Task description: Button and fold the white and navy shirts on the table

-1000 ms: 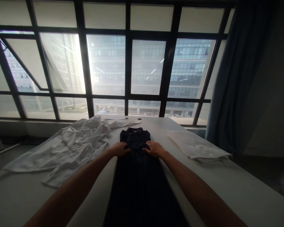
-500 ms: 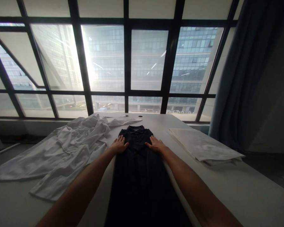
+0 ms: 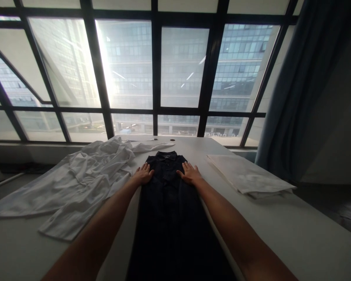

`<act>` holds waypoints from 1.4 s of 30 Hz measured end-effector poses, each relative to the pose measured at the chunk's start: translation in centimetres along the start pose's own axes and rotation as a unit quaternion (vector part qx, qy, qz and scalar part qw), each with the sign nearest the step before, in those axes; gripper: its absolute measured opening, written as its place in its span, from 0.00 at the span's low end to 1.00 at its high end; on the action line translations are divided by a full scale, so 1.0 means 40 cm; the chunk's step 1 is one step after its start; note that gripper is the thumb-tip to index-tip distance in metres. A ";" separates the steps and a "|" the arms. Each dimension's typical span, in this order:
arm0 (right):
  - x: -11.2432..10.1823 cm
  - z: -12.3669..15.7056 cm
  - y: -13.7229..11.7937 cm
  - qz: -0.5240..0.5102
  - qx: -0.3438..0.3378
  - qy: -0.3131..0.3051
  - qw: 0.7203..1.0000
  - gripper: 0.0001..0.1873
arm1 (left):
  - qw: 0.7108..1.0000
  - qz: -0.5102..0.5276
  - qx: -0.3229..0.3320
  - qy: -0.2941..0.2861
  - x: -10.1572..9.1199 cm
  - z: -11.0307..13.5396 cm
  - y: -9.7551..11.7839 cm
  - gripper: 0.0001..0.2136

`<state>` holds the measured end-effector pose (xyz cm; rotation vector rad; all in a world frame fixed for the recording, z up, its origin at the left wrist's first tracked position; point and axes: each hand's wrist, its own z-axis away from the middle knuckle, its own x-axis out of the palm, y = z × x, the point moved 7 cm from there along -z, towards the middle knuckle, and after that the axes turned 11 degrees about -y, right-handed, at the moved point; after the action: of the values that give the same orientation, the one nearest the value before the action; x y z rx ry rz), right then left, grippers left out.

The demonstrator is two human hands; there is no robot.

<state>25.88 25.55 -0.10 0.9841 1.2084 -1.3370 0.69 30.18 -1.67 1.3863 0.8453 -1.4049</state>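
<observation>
A dark button-up shirt (image 3: 169,218) lies lengthwise on the table, its collar (image 3: 167,155) at the far end and its lower part running out of the bottom of the view. My left hand (image 3: 143,174) rests on the shirt's left edge below the shoulder, fingers spread and pointing away. On the opposite edge my right hand (image 3: 190,173) lies flat, fingers apart. Both palms face down and neither holds the cloth. The sides of the shirt look narrow and straight; its sleeves cannot be made out.
A crumpled white garment (image 3: 90,175) spreads over the table's left side. On the right lies a flat, folded white cloth (image 3: 248,175). The white table (image 3: 283,230) reaches toward large windows (image 3: 181,66), and a blue-grey curtain (image 3: 292,101) hangs at the right.
The view has tipped slightly downward, so everything sits a little higher or shifted. Both hands stay flat on the shirt's edges, with the right fingers spread slightly wider.
</observation>
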 end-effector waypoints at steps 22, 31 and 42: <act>0.089 0.472 -0.135 -0.014 -0.047 -0.043 0.998 0.45 | 0.987 -0.017 0.159 -0.033 0.077 0.541 0.282 0.39; 0.117 0.445 -0.175 -0.018 -0.054 -0.069 0.996 0.43 | 0.984 -0.022 0.172 -0.040 0.118 0.502 0.266 0.39; 0.100 0.260 -0.151 -0.024 -0.041 -0.046 0.998 0.44 | 0.985 0.002 0.170 -0.037 0.087 0.327 0.225 0.37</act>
<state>20.07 14.38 -1.55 0.8300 1.2145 -1.3451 5.30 14.61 -2.27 1.5761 0.5719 -1.6417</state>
